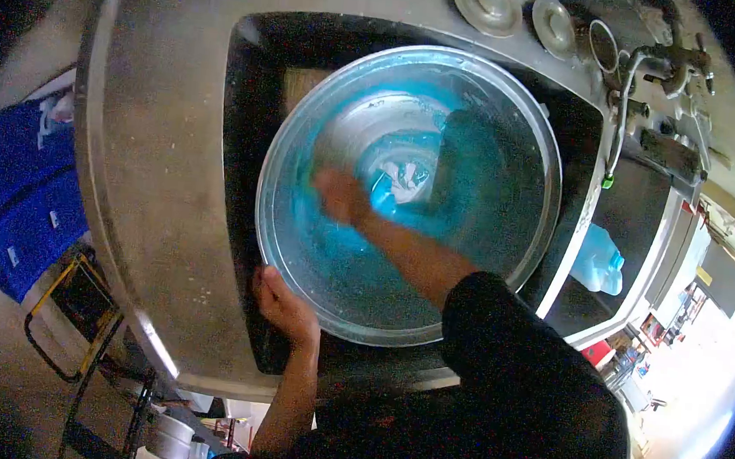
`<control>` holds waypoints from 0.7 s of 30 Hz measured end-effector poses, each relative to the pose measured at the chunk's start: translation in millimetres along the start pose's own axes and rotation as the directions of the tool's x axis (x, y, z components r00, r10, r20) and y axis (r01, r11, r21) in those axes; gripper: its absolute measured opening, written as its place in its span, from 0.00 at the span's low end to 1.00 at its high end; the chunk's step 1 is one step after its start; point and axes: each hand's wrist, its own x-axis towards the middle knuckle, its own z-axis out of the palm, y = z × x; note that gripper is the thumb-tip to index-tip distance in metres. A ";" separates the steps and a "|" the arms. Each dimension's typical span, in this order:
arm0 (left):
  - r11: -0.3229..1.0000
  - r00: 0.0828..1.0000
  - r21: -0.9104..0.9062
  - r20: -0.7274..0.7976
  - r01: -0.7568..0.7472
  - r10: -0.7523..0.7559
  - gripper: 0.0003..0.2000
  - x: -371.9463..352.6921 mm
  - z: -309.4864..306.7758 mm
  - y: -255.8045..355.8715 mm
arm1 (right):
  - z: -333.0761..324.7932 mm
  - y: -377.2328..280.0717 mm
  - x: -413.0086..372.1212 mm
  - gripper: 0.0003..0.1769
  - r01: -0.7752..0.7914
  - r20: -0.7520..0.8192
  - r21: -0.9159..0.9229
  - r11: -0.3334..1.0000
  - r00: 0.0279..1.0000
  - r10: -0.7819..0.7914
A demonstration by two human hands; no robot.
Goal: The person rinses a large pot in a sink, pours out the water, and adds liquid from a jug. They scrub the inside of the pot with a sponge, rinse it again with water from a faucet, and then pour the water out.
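Observation:
A large round metal bowl (552, 188) sits in a dark sink basin, its inside streaked with blue. My right hand (340, 197) is inside the bowl near its left inner wall, smeared by motion, so its fingers and anything in them cannot be made out. Beside it, a small bright blue thing (382, 194) shows near the bowl's centre. My left hand (284, 305) is at the bowl's lower left rim, its thumb up against the rim and its other fingers partly hidden.
The metal counter (156, 170) extends to the left. A faucet (670, 59) and round metal lids (489, 6) are at the upper right. A light blue plastic jug (598, 261) lies in the right basin. Blue bins (29, 194) and a yellow-framed cart (71, 318) stand at the left.

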 end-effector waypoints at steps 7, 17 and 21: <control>0.999 0.999 0.050 0.032 0.007 -0.009 0.21 0.0 -1.2 0.6 | -70.2 132.9 -181.7 0.11 0.264 0.583 0.503 0.823 0.600 -0.548; 0.999 0.999 -0.005 0.016 -0.034 0.034 0.21 0.8 2.1 -0.3 | -79.0 55.7 -51.2 0.08 -0.361 0.529 0.250 0.898 0.828 0.186; 0.994 0.994 0.023 -0.012 -0.106 0.106 0.20 5.5 1.5 -12.7 | -111.7 96.1 -140.2 0.08 -0.049 0.588 0.134 0.990 0.808 -0.040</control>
